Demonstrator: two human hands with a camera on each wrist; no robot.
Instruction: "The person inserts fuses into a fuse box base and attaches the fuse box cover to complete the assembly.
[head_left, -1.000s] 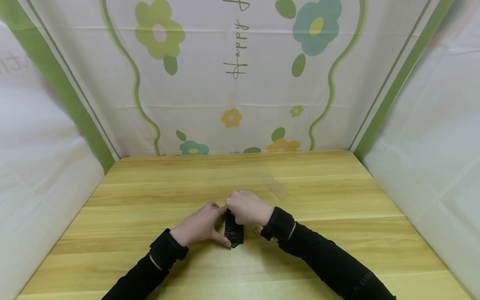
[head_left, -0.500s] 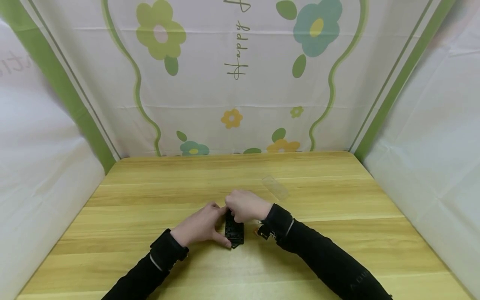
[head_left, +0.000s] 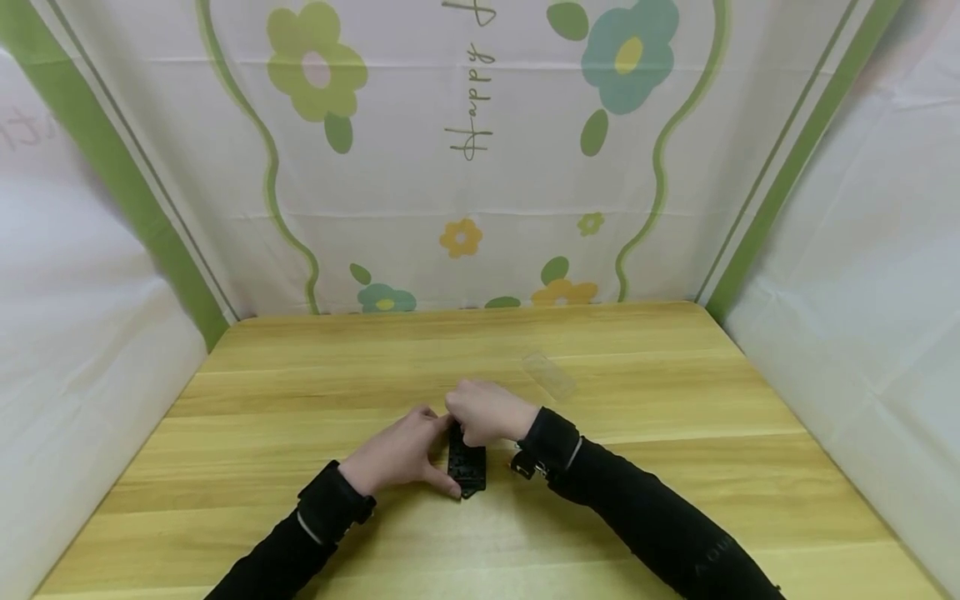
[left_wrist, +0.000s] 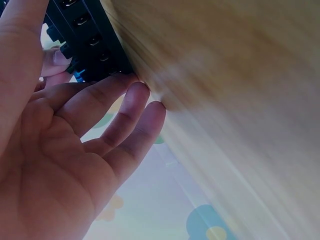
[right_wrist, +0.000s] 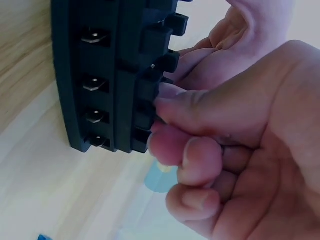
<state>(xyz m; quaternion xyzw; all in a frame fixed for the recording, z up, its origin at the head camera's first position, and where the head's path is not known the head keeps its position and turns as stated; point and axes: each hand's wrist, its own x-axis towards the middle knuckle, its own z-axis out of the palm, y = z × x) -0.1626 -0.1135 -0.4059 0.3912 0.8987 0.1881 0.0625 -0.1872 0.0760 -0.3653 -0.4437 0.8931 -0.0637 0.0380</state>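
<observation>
A black terminal block [head_left: 468, 468] with a row of metal contacts lies lengthwise between both hands on the table. My left hand [head_left: 397, 450] spans it, thumb at the near end and fingers at the far end, and holds it steady. In the left wrist view, the index fingertip presses the end of the block [left_wrist: 92, 42]. My right hand [head_left: 491, 412] reaches over the far end, other fingers curled. The right wrist view has its thumb and index finger pinching at the ridged side of the block [right_wrist: 112, 75]; what lies between the tips is hidden.
A clear plastic strip [head_left: 549, 375] lies on the wooden table [head_left: 300, 375] behind the right hand. A small blue piece [right_wrist: 44, 237] shows at the bottom of the right wrist view. A flower-printed curtain [head_left: 412, 167] stands along the far edge.
The right wrist has turned slightly and shifted a little left, while its fingers stay at the far end of the block. The left hand and the block stay in place.
</observation>
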